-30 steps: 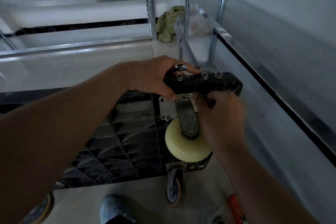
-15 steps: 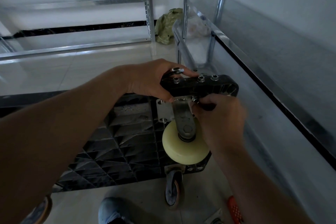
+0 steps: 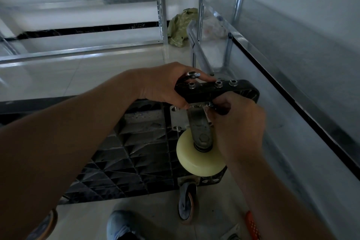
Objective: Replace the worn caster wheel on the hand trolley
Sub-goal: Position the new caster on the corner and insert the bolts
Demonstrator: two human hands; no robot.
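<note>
Cream caster wheel in a grey metal fork, bolted by its mounting plate to the ribbed underside of the black trolley deck, which stands tipped up on edge on the pale tiled floor. Fork's long axis running from the plate at the deck's upper corner down toward the viewer, wheel at the near, lower end, axle bolt facing the camera. Lies between the two hands, below both. Left hand clenched over the deck's top edge just left of the fork, a small metal tool poking out above its fingers; three bolt heads showing along that edge. Right hand just right of the fork, fingertips pinched at something small by the plate's upper right corner; what exactly, too hidden to tell. Below the cream wheel, a darker, worn-looking grey wheel resting on the floor. Near bottom edge, a blue shoe and an orange handle. Beyond, metal shelving and a green bag.
</note>
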